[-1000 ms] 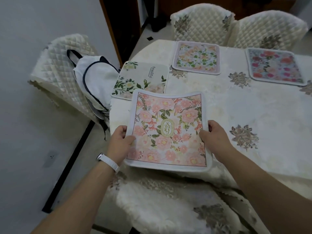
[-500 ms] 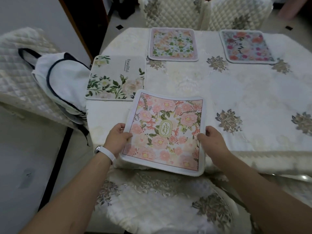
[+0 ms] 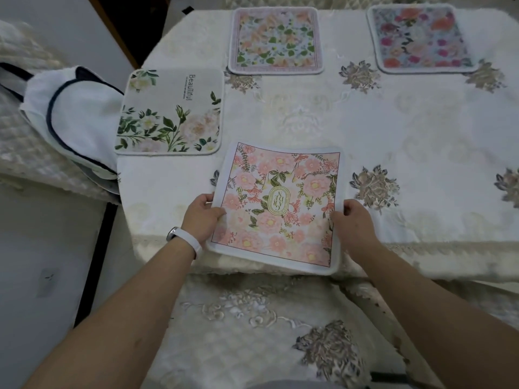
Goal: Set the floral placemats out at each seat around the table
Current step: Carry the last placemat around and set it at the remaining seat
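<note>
Mats so far: three down flat on surface (image 3: 365, 130) — green-leaf mat (image 3: 171, 113), pastel mat (image 3: 275, 42), bright rose mat (image 3: 421, 37). Fourth, pink mat (image 3: 278, 206), pinched by left hand (image 3: 202, 214) and right hand (image 3: 354, 223), near edge overhanging. Probably almost placed; other seats out of view.

both hands (image 3: 203, 213) grip pink placemat (image 3: 276, 206) over table (image 3: 393, 130) edge

White bag (image 3: 75, 119) on quilted chair (image 3: 16, 141)

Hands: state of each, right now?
Left hand: closed on the pink floral placemat, left edge.
Right hand: closed on the same placemat, right edge.
</note>
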